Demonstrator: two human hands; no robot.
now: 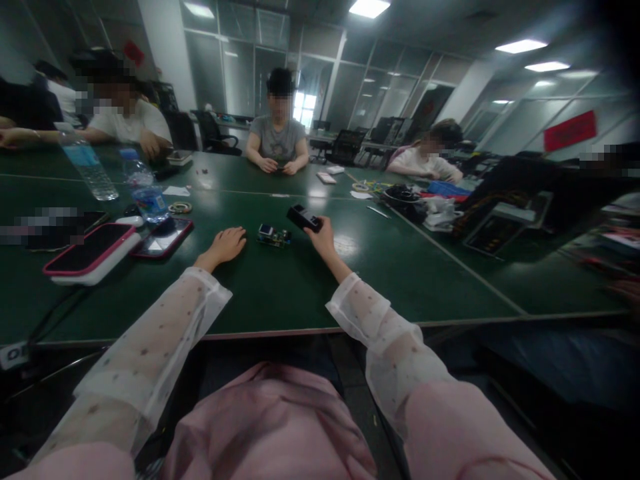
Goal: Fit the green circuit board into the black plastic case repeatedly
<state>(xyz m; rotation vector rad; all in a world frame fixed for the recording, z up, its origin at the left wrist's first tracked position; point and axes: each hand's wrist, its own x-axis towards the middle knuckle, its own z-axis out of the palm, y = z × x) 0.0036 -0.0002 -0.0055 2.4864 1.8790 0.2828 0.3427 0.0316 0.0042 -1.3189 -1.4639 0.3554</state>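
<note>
My left hand lies palm down on the green table, its fingers stretched out and holding nothing. Just right of its fingertips sits a small circuit board with a little screen and several parts on it. A black rectangular case is gripped at its near right end by my right hand, tilted a little above and beyond the board. Whether the case touches the table, I cannot tell, and its far side is hidden.
To the left are a phone in a pink case, another phone, a blue-capped bottle, a taller bottle and a tape roll. Cables and plastic bags lie right. A person sits opposite; others sit around.
</note>
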